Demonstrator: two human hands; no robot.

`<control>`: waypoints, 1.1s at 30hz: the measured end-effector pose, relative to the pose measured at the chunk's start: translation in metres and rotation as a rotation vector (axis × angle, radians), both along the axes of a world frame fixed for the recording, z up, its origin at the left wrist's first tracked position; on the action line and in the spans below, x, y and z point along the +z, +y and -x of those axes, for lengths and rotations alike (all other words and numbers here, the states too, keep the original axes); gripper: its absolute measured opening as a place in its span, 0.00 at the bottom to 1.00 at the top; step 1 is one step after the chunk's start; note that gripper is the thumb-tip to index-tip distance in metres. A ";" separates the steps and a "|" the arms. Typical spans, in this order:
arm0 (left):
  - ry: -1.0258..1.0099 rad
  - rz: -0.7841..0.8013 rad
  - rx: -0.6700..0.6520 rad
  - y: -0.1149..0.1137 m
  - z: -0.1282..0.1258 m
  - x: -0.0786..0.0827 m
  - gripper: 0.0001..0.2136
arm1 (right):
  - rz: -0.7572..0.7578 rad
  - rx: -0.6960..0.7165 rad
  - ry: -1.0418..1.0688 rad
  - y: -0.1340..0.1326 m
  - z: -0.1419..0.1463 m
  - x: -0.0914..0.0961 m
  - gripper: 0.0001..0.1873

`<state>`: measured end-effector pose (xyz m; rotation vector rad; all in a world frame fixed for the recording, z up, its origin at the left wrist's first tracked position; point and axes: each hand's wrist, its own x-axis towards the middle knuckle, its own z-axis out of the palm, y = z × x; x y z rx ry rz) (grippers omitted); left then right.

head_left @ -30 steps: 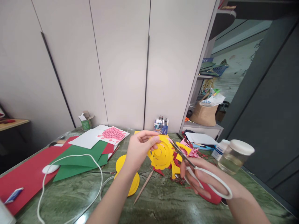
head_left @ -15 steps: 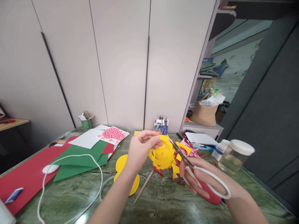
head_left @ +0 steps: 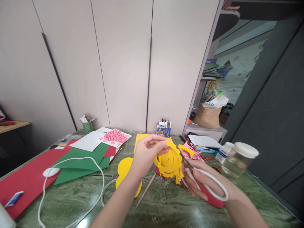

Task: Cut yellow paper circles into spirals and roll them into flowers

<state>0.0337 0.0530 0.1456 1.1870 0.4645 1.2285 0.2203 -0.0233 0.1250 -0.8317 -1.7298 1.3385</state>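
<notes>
Left hand (head_left: pixel 142 156) pinches the yellow paper spiral (head_left: pixel 170 162), grip closed. Right hand (head_left: pixel 204 187) clutches scissors (head_left: pixel 191 170), blades at spiral's 3 o'clock.

Soft, even indoor light falls from above and is brightest on the pale cupboard doors (head_left: pixel 123 63), while the grey wall (head_left: pixel 273 110) on the right stays dim. The polished green desk (head_left: pixel 166 204) shows a whitish glare patch at its near edge and only faint, soft shadows. The glass jar (head_left: pixel 238 160) catches small highlights. The left hand (head_left: pixel 144 155) and right hand (head_left: pixel 201 185) are evenly lit and fairly sharp. Wide-angle distortion bows the door seams outward towards the left edge and stretches the corners
</notes>
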 end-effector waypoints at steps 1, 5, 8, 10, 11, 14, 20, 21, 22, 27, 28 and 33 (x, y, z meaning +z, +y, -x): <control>0.007 0.000 0.002 -0.001 -0.001 0.000 0.07 | -0.002 -0.005 -0.008 0.000 0.000 -0.001 0.23; 0.011 -0.005 0.035 -0.002 -0.001 -0.001 0.07 | -0.014 -0.004 -0.030 0.000 0.000 -0.004 0.23; 0.005 -0.003 0.044 -0.003 -0.002 0.000 0.06 | -0.014 -0.006 -0.046 0.001 0.001 -0.006 0.24; 0.014 -0.003 0.044 -0.004 -0.003 0.000 0.07 | -0.006 -0.013 -0.057 0.001 0.001 -0.007 0.24; 0.019 -0.003 0.044 -0.004 -0.003 0.000 0.07 | -0.001 -0.021 -0.061 0.001 0.001 -0.008 0.23; 0.026 -0.004 0.045 -0.006 -0.004 -0.001 0.06 | -0.004 -0.020 -0.064 0.002 0.001 -0.011 0.22; 0.032 0.003 0.030 -0.005 -0.005 -0.002 0.07 | -0.003 -0.042 -0.051 0.005 0.002 -0.016 0.21; 0.035 0.001 0.032 -0.005 -0.005 -0.002 0.07 | -0.004 -0.046 -0.047 0.005 0.002 -0.017 0.21; 0.038 -0.003 0.037 -0.005 -0.005 -0.001 0.07 | -0.006 -0.046 -0.042 0.006 0.003 -0.017 0.21; 0.039 -0.009 0.061 -0.004 -0.005 -0.001 0.08 | -0.031 -0.072 -0.020 0.007 0.004 -0.023 0.21; 0.040 -0.008 0.061 -0.004 -0.005 -0.001 0.08 | -0.037 -0.078 -0.017 0.007 0.005 -0.024 0.21; 0.029 0.002 0.053 -0.005 -0.005 -0.001 0.07 | -0.041 -0.118 0.006 0.008 0.006 -0.029 0.18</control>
